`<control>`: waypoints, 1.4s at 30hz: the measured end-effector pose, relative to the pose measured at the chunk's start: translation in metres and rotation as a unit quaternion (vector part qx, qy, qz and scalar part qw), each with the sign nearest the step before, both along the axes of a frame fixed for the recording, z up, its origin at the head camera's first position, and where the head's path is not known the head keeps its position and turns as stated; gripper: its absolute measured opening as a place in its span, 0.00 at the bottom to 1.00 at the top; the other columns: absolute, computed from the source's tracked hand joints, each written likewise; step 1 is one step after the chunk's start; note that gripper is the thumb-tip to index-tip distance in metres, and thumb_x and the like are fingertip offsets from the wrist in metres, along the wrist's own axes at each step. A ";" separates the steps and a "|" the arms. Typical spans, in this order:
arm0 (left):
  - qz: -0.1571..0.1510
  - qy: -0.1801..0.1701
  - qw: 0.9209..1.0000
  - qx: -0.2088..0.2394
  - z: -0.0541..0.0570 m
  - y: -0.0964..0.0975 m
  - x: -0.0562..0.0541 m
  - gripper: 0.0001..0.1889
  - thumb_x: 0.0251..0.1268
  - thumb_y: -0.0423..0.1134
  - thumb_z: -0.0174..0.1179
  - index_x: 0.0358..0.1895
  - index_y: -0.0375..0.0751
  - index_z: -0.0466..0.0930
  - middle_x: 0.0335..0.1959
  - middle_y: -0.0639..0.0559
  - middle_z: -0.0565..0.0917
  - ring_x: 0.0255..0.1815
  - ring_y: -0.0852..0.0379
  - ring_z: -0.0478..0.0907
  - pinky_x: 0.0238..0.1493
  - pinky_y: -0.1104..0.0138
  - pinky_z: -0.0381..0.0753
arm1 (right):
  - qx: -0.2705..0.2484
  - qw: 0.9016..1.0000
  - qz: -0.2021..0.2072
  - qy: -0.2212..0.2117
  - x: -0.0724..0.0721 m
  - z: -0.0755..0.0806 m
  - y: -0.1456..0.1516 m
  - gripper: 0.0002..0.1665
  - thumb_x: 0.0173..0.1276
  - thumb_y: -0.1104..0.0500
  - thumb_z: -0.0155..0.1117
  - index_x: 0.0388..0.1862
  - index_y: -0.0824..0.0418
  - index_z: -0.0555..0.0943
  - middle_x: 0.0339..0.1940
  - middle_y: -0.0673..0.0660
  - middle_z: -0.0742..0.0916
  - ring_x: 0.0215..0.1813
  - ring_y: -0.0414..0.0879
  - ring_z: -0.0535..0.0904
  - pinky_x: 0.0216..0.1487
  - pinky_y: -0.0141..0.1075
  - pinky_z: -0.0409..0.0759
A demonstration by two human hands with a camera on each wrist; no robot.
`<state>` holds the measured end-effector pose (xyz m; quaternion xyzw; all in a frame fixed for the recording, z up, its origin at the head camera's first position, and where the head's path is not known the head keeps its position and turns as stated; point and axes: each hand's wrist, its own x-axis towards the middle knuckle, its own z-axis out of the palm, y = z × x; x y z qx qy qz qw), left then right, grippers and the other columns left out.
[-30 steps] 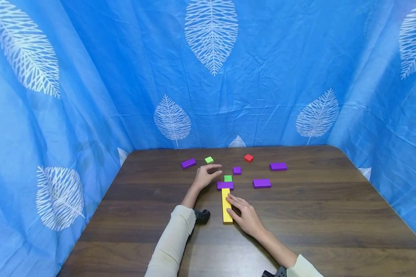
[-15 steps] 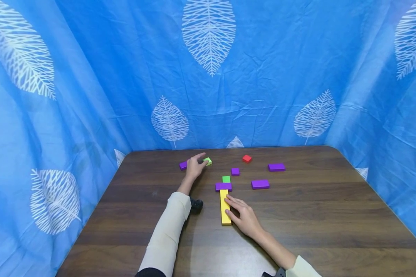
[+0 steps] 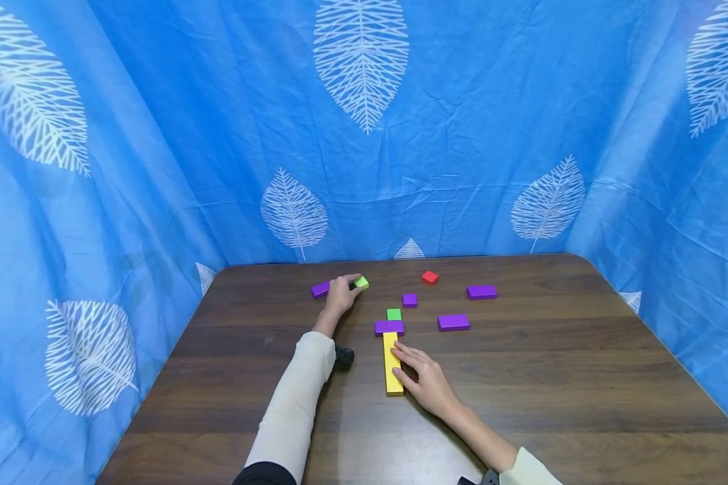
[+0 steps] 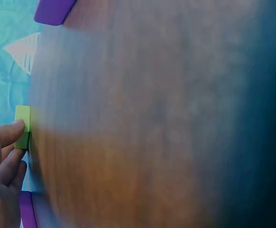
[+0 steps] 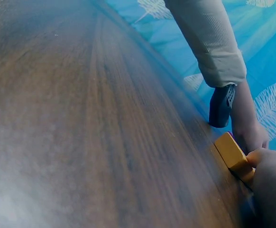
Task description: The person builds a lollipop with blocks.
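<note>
Toward the back of the table, my left hand (image 3: 340,294) pinches a light green block (image 3: 362,283) between thumb and fingers. The left wrist view shows the thumb on one face of that green block (image 4: 23,127), with fingertips behind it. My right hand (image 3: 432,385) touches the right side of a long yellow block (image 3: 392,367), fingers and thumb extended onto its edge. The yellow block's far end meets a purple block (image 3: 389,328) lying crosswise. Just behind that sits a small green block (image 3: 393,314). In the right wrist view, the yellow block (image 5: 233,154) is partly hidden by the hand.
Left of the left hand lies a purple block (image 3: 320,289), partly hidden. A small purple block (image 3: 409,300) and a red block (image 3: 430,277) lie at the back middle. Two purple blocks, one nearer (image 3: 453,322) and one farther (image 3: 482,292), lie right. A blue curtain (image 3: 364,202) hangs behind the table.
My left hand has moved back and left from near the small green block to the light green block, and its fingers have closed on it. The right hand stays by the yellow block.
</note>
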<state>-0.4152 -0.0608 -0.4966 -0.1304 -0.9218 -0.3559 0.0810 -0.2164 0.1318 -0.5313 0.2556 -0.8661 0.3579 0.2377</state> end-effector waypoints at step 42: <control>-0.125 0.015 0.987 0.098 -0.017 0.001 0.059 0.11 0.61 0.35 0.60 0.46 0.42 0.84 0.44 0.50 0.84 0.49 0.54 0.79 0.51 0.63 0.76 | 0.002 1.000 -0.003 -0.020 0.000 0.001 0.001 0.23 0.60 0.59 0.66 0.55 0.63 0.78 0.58 0.58 0.79 0.57 0.53 0.75 0.55 0.49 0.73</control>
